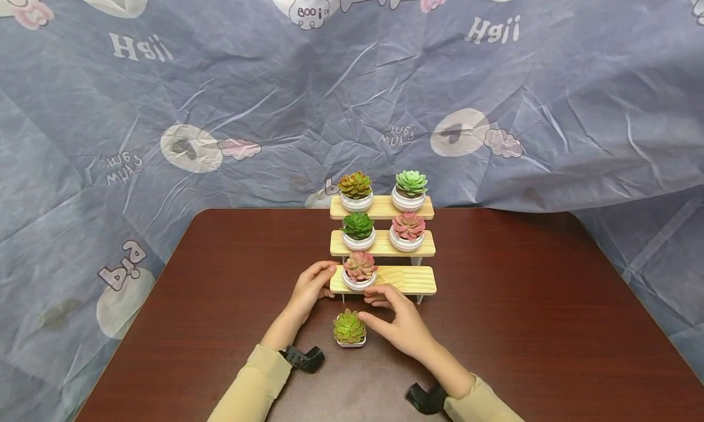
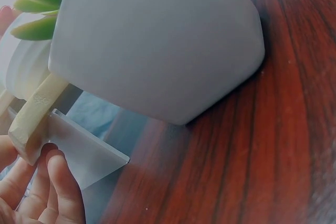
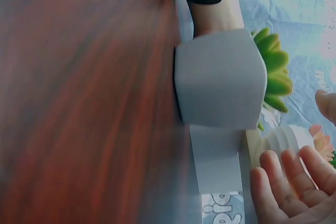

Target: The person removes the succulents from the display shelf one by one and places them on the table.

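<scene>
- Near the left end of the lowest plank (image 1: pixel 407 280), the pale pink succulent (image 1: pixel 360 267) sits upright in its round white pot; I judge the step in hand to be settling it there.
- With my left hand (image 1: pixel 310 286) I grip that plank's left end, steadying it, as I read it.
- My right hand (image 1: pixel 404 324) holds nothing: fingers and thumb are parted, fingertips by the plank's front edge. Whether they touch the pot I cannot tell.
- Just beside my right thumb, the yellow-green succulent (image 1: pixel 349 326) stands on the desk (image 1: pixel 528 324) in an angular white pot, before the plank's front edge. The next move, I think, calls for pinching that pot by its sides, sparing the leaves, and lifting it toward the plank's right end.
- Behind, the middle plank (image 1: pixel 382 243) and top plank (image 1: pixel 382 208) each carry two potted succulents.
- All three planks stand toward the dark red-brown desk's far edge, about midway between its far corners.
- Past that edge hangs a creased grey-blue cloth (image 1: pixel 308 92) printed with pale shapes and lettering.
</scene>
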Available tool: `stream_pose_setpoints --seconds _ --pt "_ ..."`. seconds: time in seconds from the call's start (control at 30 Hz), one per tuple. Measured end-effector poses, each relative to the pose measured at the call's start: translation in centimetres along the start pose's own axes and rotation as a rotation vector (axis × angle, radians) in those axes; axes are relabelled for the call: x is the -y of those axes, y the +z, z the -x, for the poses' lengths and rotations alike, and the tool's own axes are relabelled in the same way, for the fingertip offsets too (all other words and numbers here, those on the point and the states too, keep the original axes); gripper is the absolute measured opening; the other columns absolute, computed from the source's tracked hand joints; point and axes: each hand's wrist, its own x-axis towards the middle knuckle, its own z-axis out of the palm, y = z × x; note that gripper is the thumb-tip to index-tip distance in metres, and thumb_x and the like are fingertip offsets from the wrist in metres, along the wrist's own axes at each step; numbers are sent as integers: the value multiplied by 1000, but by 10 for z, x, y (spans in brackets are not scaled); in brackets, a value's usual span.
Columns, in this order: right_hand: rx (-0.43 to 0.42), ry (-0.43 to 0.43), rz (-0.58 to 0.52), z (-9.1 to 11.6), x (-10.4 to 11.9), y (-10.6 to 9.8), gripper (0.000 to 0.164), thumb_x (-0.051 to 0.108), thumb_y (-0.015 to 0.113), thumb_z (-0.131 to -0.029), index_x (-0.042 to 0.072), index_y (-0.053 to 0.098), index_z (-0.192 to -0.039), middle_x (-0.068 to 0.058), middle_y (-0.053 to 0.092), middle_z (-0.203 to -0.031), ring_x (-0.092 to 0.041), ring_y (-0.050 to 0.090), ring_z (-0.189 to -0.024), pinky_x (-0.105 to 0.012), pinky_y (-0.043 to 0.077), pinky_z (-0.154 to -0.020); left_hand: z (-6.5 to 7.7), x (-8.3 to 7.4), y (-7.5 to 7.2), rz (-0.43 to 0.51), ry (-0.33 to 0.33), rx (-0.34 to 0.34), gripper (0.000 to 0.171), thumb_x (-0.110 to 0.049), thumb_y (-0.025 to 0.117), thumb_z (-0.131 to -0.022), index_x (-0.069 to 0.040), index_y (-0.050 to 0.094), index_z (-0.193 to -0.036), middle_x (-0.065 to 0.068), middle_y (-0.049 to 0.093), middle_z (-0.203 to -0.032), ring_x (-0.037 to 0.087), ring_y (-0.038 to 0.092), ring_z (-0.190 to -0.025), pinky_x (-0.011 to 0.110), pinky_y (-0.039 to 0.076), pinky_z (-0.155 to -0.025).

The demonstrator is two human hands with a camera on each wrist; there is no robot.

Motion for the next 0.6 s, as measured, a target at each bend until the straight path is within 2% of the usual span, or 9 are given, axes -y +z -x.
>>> stream_pose_setpoints --seconds 0.17,0.27,0.6 --pt "-43 16 -18 -5 22 -10 40 0 73 -80 -7 54 -114 -22 60 -106 -35 60 -96 -48 50 -82 0 1 0 7 -1 1 29 -13 51 -98 7 54 -119 2 60 -95 11 56 -67 25 51 -58" --pt "-71 31 -37 -9 34 -15 40 -2 73 -79 -11 52 -112 -25 58 -105 -39 59 -95 -49 50 -81 -1 1 0 7 -1 1 29 -13 51 -98 7 55 -119 2 60 -95 11 56 -68 26 51 -58" --pt "-159 92 -58 -20 36 -23 49 -1 76 -76 -12 51 -116 -27 57 -106 -41 58 -96 -49 49 -83 -1 1 -1 10 -3 4 29 -13 51 -98 7 55 -119 3 60 -97 12 56 -68 26 51 -58"
